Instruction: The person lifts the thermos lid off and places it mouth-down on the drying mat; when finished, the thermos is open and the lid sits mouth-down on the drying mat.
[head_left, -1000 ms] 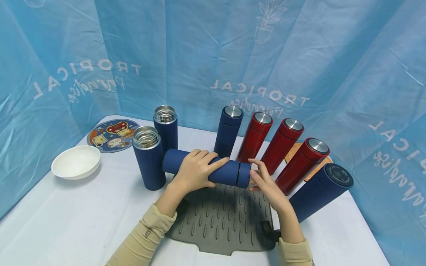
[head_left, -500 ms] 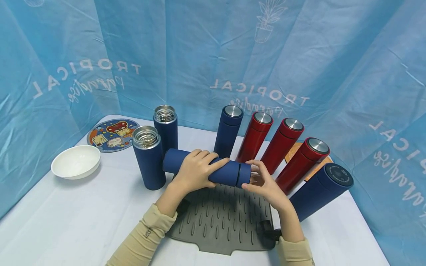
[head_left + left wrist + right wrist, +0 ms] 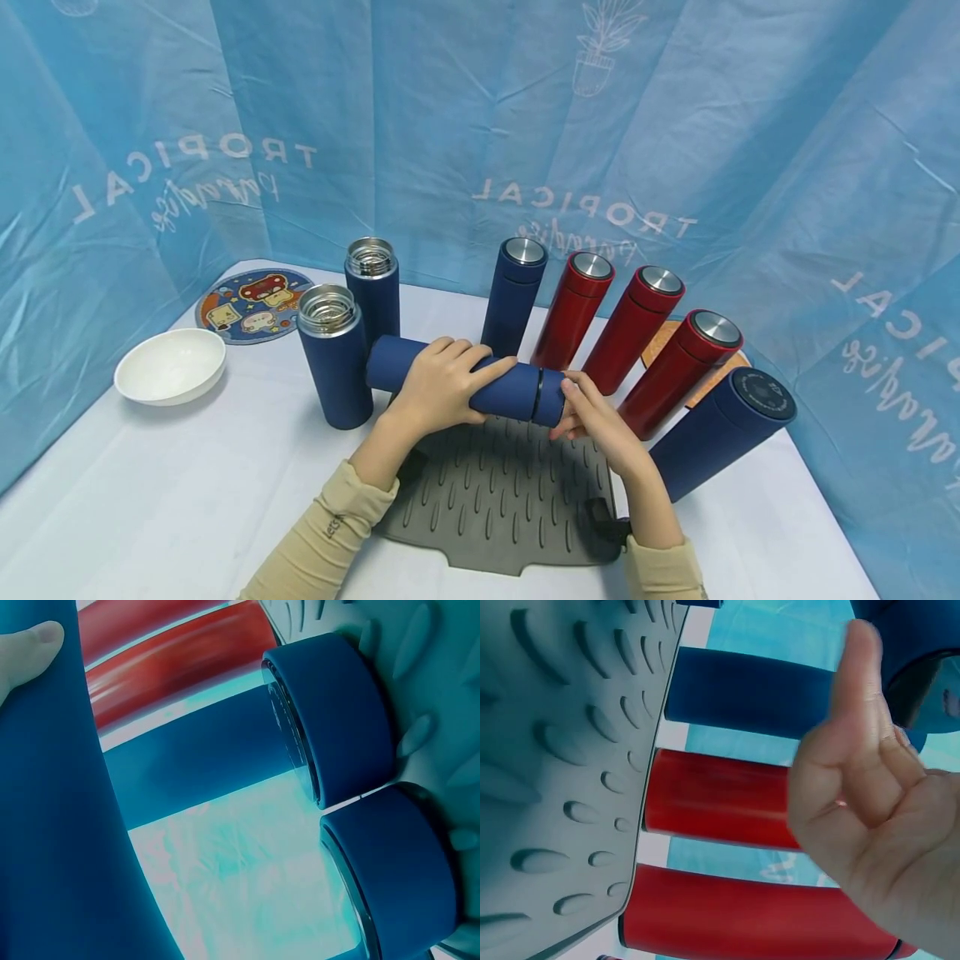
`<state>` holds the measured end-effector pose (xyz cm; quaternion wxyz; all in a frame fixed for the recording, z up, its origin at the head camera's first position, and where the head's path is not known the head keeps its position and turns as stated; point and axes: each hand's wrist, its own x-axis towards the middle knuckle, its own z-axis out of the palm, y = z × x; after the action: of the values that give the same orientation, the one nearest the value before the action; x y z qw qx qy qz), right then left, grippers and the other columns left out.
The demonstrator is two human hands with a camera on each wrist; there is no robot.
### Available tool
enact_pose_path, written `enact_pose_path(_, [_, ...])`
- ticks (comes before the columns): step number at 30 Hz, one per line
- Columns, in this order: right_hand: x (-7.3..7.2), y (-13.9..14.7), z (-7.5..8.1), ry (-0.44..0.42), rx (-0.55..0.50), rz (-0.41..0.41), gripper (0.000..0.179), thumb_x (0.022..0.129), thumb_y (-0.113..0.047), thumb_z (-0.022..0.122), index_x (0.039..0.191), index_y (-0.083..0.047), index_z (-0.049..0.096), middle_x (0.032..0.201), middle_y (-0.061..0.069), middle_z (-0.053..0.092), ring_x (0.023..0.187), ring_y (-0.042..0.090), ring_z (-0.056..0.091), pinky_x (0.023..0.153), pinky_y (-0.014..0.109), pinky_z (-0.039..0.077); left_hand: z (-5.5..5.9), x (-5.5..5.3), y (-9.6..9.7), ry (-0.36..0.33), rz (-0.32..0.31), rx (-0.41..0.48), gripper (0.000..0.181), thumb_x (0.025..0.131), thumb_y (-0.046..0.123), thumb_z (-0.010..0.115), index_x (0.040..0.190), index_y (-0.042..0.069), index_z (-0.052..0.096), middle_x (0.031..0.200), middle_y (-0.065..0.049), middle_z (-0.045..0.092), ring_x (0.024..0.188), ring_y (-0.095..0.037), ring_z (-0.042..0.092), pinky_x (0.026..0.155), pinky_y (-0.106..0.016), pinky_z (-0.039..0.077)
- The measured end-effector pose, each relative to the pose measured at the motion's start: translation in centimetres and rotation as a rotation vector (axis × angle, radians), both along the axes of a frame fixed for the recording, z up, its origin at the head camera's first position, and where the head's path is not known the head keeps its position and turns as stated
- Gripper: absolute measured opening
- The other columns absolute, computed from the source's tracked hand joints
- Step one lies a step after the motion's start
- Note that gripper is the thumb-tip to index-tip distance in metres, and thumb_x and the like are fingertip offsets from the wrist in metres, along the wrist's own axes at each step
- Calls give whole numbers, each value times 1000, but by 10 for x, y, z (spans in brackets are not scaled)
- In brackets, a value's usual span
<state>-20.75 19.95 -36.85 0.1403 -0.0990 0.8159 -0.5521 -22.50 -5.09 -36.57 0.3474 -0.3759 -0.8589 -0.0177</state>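
In the head view my left hand (image 3: pixel 442 387) grips the body of a blue thermos (image 3: pixel 502 387), which lies level above the grey ridged mat (image 3: pixel 487 508). My right hand (image 3: pixel 600 421) is at its right end, fingers curled about the blue lid (image 3: pixel 551 397); part of this grip is hidden. In the right wrist view the thumb (image 3: pixel 862 675) points up beside the lid. Two loose blue lids (image 3: pixel 337 720) stand on the mat in the left wrist view. At the left, two blue thermoses (image 3: pixel 335 367) stand with bare steel mouths.
Several capped thermoses stand along the right: red ones (image 3: pixel 573 308) between a blue one (image 3: pixel 513 292) and another blue one (image 3: pixel 720 433). A white bowl (image 3: pixel 171 367) and a round printed mat (image 3: pixel 255 306) are at the left. A blue curtain (image 3: pixel 450 125) encloses the white table.
My right hand's fingers have shifted round the lid: half a second ago they spread over its end, with the thumb below. The left hand and the thermos stay in place.
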Motion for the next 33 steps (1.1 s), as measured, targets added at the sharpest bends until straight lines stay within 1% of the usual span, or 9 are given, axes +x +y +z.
enact_pose_path(4, [-1, 1, -2, 20, -11, 18, 47, 95, -36, 42, 133, -8, 33, 87, 17, 60, 75, 27, 62, 71, 36, 48, 0, 0, 0, -4, -2, 3, 86, 49, 54, 85, 125, 24, 58, 103, -4, 65, 88, -22, 61, 80, -37, 49])
enact_pose_path(9, [1, 5, -4, 100, -64, 74, 60, 85, -25, 61, 135, -19, 30, 118, 19, 48, 97, 33, 54, 82, 45, 48, -1, 0, 1, -2, 0, 2, 87, 49, 55, 84, 125, 24, 57, 104, -4, 65, 89, -23, 61, 80, -38, 49])
enact_pose_path(14, [1, 6, -5, 204, -58, 112, 71, 76, -20, 73, 134, -24, 31, 131, 17, 40, 107, 37, 51, 87, 45, 47, -1, 0, 1, -6, 1, 1, 87, 49, 55, 84, 126, 24, 57, 104, -4, 64, 89, -23, 61, 80, -38, 49])
enact_pose_path(17, [1, 5, -4, 184, -36, 110, 70, 81, -26, 67, 137, -26, 25, 135, 19, 35, 111, 39, 48, 87, 46, 47, -1, 0, 0, -9, 0, 6, 87, 50, 55, 84, 126, 24, 57, 104, -4, 64, 89, -23, 61, 81, -38, 49])
enact_pose_path(20, [1, 3, -2, 111, -19, 80, 60, 91, -36, 52, 141, -27, 19, 134, 20, 32, 109, 37, 48, 85, 46, 48, 0, 0, 0, -4, 1, 7, 86, 50, 55, 84, 125, 25, 57, 104, -4, 65, 89, -23, 62, 81, -38, 49])
enact_pose_path(24, [1, -1, -1, 31, -4, 20, 50, 97, -43, 33, 139, -15, 26, 115, 22, 48, 89, 30, 60, 76, 38, 50, 0, 0, 0, 1, 0, 6, 86, 49, 54, 85, 125, 25, 58, 103, -4, 64, 88, -23, 61, 80, -37, 49])
enact_pose_path(28, [1, -3, -1, 18, -7, -4, 47, 97, -39, 34, 133, -8, 33, 97, 20, 55, 73, 23, 63, 69, 31, 46, -1, 0, 1, -1, -1, 4, 86, 49, 54, 85, 125, 25, 58, 103, -3, 64, 89, -22, 61, 80, -37, 49])
enact_pose_path(30, [1, -3, -2, 29, -24, 4, 45, 96, -37, 38, 133, -10, 33, 97, 19, 53, 75, 25, 59, 71, 33, 46, -1, 0, 1, -4, 0, 4, 86, 50, 54, 85, 126, 24, 57, 104, -4, 64, 89, -23, 61, 80, -37, 49])
enact_pose_path(33, [1, -1, -3, 59, -61, 44, 50, 92, -33, 47, 136, -15, 30, 112, 21, 48, 92, 30, 53, 80, 42, 47, -1, 0, 0, -9, 1, 10, 86, 50, 54, 85, 126, 24, 57, 104, -4, 64, 89, -23, 61, 80, -38, 49])
